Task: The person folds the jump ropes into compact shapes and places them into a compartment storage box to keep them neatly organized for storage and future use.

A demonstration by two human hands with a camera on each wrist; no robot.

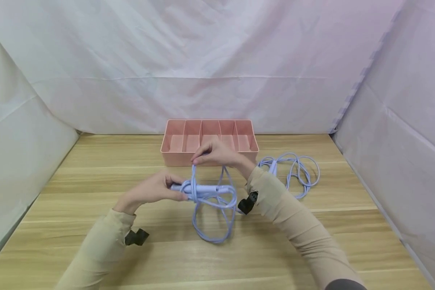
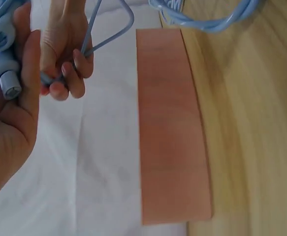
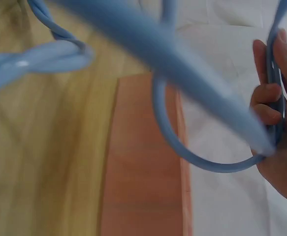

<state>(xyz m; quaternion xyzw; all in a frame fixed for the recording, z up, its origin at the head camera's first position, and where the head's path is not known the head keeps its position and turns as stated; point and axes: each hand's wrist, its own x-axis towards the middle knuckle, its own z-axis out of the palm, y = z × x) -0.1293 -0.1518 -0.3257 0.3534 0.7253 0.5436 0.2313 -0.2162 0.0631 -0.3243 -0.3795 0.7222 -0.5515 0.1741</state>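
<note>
A light blue jump rope (image 1: 208,189) is held over the middle of the table, its cord partly wound round its handles. My left hand (image 1: 156,187) grips the handle end, thumb in front; in the left wrist view the handle tips (image 2: 9,84) poke out beside the fingers. Above it, my right hand (image 1: 219,154) pinches a strand of the cord and draws it upward from the bundle. Close to the right wrist camera, a blurred strand (image 3: 197,88) crosses in front of the right hand (image 3: 283,132). Loose loops hang below the handles.
Behind the hands stands a pink box (image 1: 210,158) divided into several compartments. A second light blue jump rope (image 1: 272,167) lies loosely coiled on the wooden table (image 1: 76,193), right of the box. White cloth (image 1: 210,96) hangs at the back and both sides.
</note>
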